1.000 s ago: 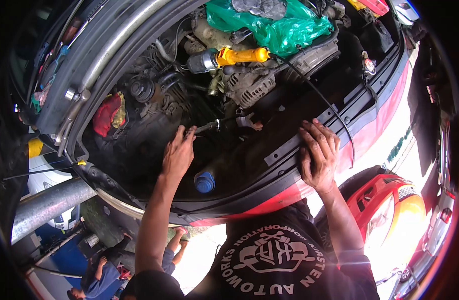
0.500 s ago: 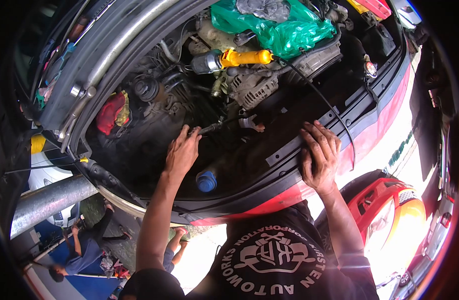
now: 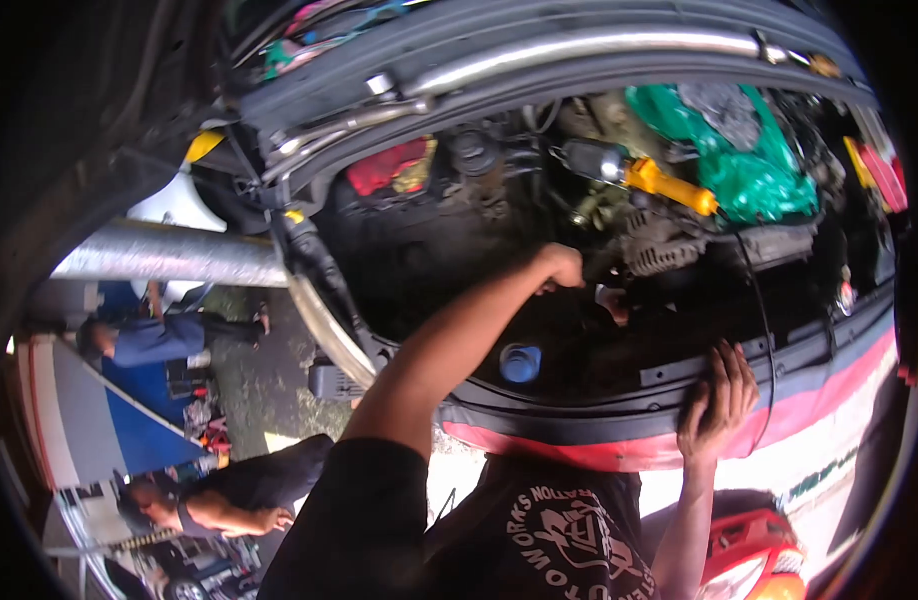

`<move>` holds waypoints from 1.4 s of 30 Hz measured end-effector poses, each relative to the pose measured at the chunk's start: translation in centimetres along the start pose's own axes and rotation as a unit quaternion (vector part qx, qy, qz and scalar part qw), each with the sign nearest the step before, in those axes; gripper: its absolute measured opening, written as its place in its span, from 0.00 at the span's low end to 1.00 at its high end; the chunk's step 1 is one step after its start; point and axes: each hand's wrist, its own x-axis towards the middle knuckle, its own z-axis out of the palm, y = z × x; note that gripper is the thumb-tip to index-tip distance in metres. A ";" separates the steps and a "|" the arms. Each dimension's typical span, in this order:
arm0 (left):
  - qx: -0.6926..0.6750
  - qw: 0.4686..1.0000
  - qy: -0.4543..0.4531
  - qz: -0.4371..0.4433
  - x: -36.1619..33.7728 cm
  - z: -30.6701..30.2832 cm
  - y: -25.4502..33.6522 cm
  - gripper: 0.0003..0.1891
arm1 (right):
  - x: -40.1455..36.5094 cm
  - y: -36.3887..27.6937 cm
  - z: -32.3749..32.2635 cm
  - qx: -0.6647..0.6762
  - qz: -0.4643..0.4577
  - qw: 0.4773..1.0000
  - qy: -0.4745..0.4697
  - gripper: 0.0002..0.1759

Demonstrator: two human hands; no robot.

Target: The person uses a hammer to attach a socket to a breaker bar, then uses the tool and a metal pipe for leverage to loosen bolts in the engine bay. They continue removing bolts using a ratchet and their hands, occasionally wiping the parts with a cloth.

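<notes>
My left hand [image 3: 561, 266] reaches into the dark engine bay with its fingers curled down; whatever is inside them is hidden. It is left of the ribbed alternator [image 3: 664, 246] and above a blue cap [image 3: 520, 363]. On the front edge of the bay [image 3: 619, 392], my right hand [image 3: 719, 402] lies with fingers stretched out, holding nothing. A yellow and grey power tool [image 3: 669, 186] rests on the engine parts, its black cord [image 3: 762, 300] running down over the front edge near my right hand.
Green plastic [image 3: 769, 185] covers engine parts. A red cloth [image 3: 387, 168] lies at the bay's back left. Metal tools [image 3: 354, 120] rest on the rear ledge. Two people [image 3: 159, 340] are at the left, beyond a thick metal pipe [image 3: 179, 252]. A red vehicle [image 3: 754, 545] stands at lower right.
The view has turned and shifted, putting the bay farther right. My left hand has moved deeper towards the alternator and its fingers have curled down. My right hand remains on the front edge.
</notes>
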 end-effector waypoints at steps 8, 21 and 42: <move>0.192 0.970 0.147 0.005 6.5 2.8 1.8 0.17 | -0.1 0.1 0.3 -0.007 -0.028 1.000 0.006 0.22; 0.287 0.933 0.192 0.097 5.3 4.8 2.2 0.10 | 0.6 0.4 -0.5 0.046 0.021 0.999 0.006 0.23; 0.398 0.909 0.122 0.021 10.8 6.1 5.2 0.18 | 0.5 1.2 -0.6 0.074 0.037 0.996 0.022 0.26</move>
